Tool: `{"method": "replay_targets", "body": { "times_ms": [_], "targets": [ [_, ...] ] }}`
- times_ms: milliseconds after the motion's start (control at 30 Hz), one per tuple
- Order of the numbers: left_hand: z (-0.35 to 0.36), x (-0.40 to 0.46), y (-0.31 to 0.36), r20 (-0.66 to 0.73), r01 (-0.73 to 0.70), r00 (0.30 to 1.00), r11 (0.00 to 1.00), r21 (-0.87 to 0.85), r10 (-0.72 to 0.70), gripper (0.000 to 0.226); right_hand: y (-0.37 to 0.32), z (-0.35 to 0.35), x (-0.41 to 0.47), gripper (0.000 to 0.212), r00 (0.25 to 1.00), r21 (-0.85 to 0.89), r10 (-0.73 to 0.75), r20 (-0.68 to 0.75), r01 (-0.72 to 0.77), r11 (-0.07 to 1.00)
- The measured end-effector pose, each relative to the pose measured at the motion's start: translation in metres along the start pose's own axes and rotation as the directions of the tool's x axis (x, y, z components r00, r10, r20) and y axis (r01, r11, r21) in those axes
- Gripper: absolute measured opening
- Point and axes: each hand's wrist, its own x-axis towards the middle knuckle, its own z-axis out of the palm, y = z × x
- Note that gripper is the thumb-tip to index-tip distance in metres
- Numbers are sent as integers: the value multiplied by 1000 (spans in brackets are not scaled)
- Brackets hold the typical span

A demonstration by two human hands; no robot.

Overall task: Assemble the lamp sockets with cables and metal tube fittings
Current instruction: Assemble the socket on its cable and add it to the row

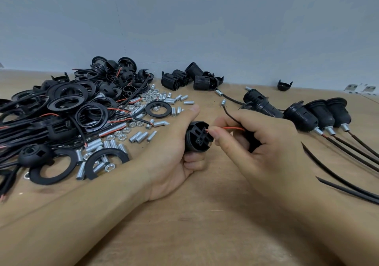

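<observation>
My left hand (176, 155) grips a black lamp socket body (198, 137), its terminal end turned toward the right. My right hand (258, 140) pinches a red wire (231, 128) of a cable, and the wire's bare tip sits at the socket's terminal slots. The cable's black wire (230, 115) loops up over my right hand to a small metal tube (223, 102) lying on the table. Some black part shows under my right palm, mostly hidden.
Black rings, caps and cables are piled at the left (67, 109), with metal tubes and nuts (141, 136) scattered beside them. Bare socket bodies (188, 79) lie at the back by the wall. Several assembled sockets with cables (320, 116) line the right of the wooden table (215, 224).
</observation>
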Motion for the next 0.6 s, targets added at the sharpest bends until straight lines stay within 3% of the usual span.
{"method": "replay_targets", "body": {
  "times_ms": [367,600],
  "targets": [
    [4,0,-1,-77,8,997,1000,-7,-9,39,6,6,-3,4,998,-125,-59,-29,54,991],
    [2,-2,6,-20,103,994,994,-49,-104,43,6,1,0,13,999,46,-23,34,21,999]
  ]
}}
